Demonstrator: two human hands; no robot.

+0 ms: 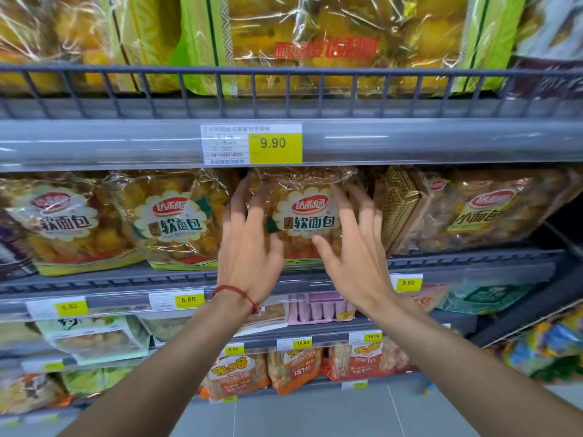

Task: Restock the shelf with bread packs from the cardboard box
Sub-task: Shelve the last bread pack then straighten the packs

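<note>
Crinkly clear plastic with a white scalloped label and red logo wraps the soft bread pack [303, 216] I am working on; it stands upright on the grey metal shelf [441, 263], in the middle row, between a matching clear-wrapped bread pack [176, 222] on its left and a brown patterned bread pack [400, 209] on its right. The cardboard box is not in view.

My left hand [249, 244] lies flat on the pack's left side, fingers spread and reaching up towards the top corner. My right hand [353, 244] is at its right side, fingers splayed, thumb towards the label. Neither grip pinches anything; both are open, and whether the right fingers touch the film or hover just off it I cannot tell.

I judge the pack to be light and soft, mostly air and small buns inside loose film. The film looks slick and will slide under a flat palm, and squeezing would crush the buns. So I would hold it by the two side edges with flat, gentle pressure, or by the crimped top seam, and nudge it back square against its neighbours, not press on the face. The yellow price tag reading 9.90 [273, 143] sits on the shelf rail just above.
</note>
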